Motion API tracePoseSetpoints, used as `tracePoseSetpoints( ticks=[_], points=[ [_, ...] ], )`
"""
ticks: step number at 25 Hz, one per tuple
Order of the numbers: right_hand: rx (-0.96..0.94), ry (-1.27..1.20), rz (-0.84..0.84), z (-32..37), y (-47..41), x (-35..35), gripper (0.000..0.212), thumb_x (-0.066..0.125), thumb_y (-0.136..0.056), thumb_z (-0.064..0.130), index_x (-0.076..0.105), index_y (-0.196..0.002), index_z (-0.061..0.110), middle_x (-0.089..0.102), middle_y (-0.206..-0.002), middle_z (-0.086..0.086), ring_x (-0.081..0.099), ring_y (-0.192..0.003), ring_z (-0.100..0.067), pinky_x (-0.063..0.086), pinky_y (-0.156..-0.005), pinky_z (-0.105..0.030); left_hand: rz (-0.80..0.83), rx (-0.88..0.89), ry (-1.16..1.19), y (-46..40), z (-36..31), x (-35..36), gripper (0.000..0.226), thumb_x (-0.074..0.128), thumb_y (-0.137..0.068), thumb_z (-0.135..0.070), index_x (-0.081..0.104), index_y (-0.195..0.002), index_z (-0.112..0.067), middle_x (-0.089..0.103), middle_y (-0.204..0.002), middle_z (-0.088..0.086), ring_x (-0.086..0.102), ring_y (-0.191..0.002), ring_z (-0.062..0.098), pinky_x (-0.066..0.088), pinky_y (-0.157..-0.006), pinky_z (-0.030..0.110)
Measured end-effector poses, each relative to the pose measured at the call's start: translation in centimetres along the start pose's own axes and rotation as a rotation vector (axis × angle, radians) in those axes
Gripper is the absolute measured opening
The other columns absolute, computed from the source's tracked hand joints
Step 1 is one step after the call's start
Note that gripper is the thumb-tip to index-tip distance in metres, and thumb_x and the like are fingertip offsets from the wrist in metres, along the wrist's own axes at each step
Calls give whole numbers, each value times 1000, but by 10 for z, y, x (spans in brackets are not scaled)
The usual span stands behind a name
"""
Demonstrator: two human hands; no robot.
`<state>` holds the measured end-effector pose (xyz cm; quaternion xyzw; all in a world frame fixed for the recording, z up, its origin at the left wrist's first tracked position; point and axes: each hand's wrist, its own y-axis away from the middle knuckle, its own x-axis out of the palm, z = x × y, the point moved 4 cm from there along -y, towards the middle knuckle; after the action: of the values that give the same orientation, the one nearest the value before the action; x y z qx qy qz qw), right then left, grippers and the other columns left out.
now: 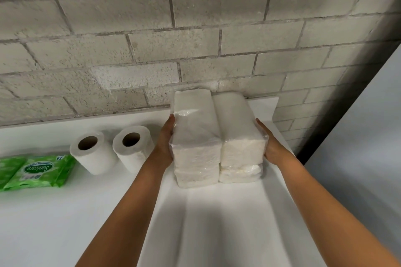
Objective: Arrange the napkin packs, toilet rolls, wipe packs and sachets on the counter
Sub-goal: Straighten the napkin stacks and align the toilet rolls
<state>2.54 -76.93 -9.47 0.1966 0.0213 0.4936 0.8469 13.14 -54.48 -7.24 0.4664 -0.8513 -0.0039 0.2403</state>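
The napkin packs [217,136], four stacked two by two, sat on the white counter [65,212] against the block wall [152,39]. Left hand [166,143] and right hand [271,143] pressed flat on either side, fingers straight. Just left stood two toilet rolls [112,149], then green wipe packs [34,171].

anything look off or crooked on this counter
Nothing stands out. The napkin packs sit stacked in two columns between the left hand and right hand, two toilet rolls stand upright side by side, and the green wipe packs lie flat, wrappers intact.
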Motion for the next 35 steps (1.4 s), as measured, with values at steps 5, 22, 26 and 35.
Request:
tracePoseSetpoints(
  ticks=[5,22,26,35],
  points=[
    [-11,-34,-44,3,9,4,54,40,-94,44,48,-132,7,59,-124,-8,58,-105,-21,42,-94,-29,-48,-4,104,1,2,-1,48,29,-95,-47,63,-100,-13,76,-78,4,72,-75,16,56,-75,29],
    [-45,28,-65,-18,11,-2,39,31,-99,11,48,-64,10,54,-46,-6,57,-42,-13,43,-38,-13,-297,-48,-204,12,22,-9,40,29,-101,-13,48,-67,-7,59,-43,1,44,-89,19,46,-42,12],
    [-163,-161,-131,-24,27,-6,42,53,-83,52,64,-91,12,69,-83,-2,63,-81,-14,49,-72,-25,-150,78,-308,30,38,-24,40,22,-101,-35,61,-101,-24,67,-106,4,61,-97,14,49,-95,37],
    [-487,106,-232,-73,52,-2,76,63,-63,45,51,-126,2,60,-121,-18,57,-111,-20,47,-91,-17,-6,240,-606,53,74,-40,99,65,-64,-68,30,-142,-18,54,-131,-11,53,-118,-7,43,-98,12]
  ],
)
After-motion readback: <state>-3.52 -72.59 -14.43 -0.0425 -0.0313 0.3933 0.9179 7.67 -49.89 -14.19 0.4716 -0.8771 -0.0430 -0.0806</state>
